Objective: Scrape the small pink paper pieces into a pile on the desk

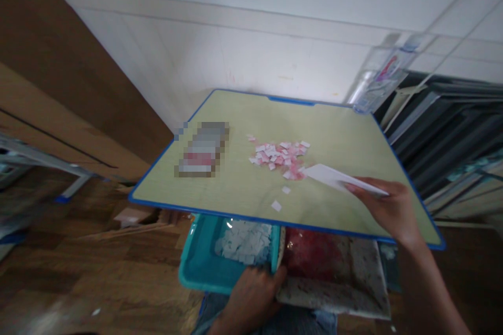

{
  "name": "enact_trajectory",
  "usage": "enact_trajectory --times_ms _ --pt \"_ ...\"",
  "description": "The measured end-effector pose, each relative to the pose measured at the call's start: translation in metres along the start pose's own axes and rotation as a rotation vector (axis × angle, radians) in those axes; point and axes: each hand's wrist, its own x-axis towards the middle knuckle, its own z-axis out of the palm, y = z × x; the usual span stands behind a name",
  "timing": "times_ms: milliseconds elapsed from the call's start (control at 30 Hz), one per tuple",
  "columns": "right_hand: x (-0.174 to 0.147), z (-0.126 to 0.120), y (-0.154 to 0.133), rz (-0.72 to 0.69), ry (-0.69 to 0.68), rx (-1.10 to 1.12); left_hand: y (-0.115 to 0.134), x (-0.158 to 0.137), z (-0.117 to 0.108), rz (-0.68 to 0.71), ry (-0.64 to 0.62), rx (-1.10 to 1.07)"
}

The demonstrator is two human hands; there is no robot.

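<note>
My right hand (389,207) pinches a flat white card (330,177) and holds it low over the right side of a pale yellow board with a blue rim (212,196). The card's far end is close to a loose heap of small white and pink squares (279,156). Two white squares lie apart from the heap, nearer the board's front edge. Below the board, my left hand (257,290) is closed at the left edge of a stained white tray (330,296) with red material in it. Its fingertips are partly hidden.
A teal basin (196,275) holding white squares stands left of the tray, under the board's front edge. A pixelated, phone-shaped item (202,149) lies on the board's left. Clear plastic bottle (385,76) at the back right; dark panels (451,115) beyond. Wooden furniture at left.
</note>
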Motion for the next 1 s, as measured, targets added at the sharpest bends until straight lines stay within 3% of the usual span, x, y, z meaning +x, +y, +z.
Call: enact_trajectory --times_ms 267,567,667,867,1000 --pt "-0.005 -0.015 0.014 0.105 -0.048 -0.037 0.001 -0.001 -0.004 0.003 0.008 -0.026" --pt "-0.010 -0.017 0.005 0.128 -0.078 0.003 0.001 0.000 -0.002 -0.013 -0.022 -0.011" --pt "-0.013 -0.017 -0.001 0.117 -0.183 0.004 0.001 -0.001 -0.003 -0.004 -0.015 -0.016" --pt "-0.015 -0.010 -0.009 0.096 -0.213 0.025 0.003 -0.001 -0.006 -0.010 -0.009 -0.008" --pt "-0.014 0.006 -0.020 0.067 -0.311 0.099 0.003 -0.001 -0.006 -0.005 0.002 -0.015"
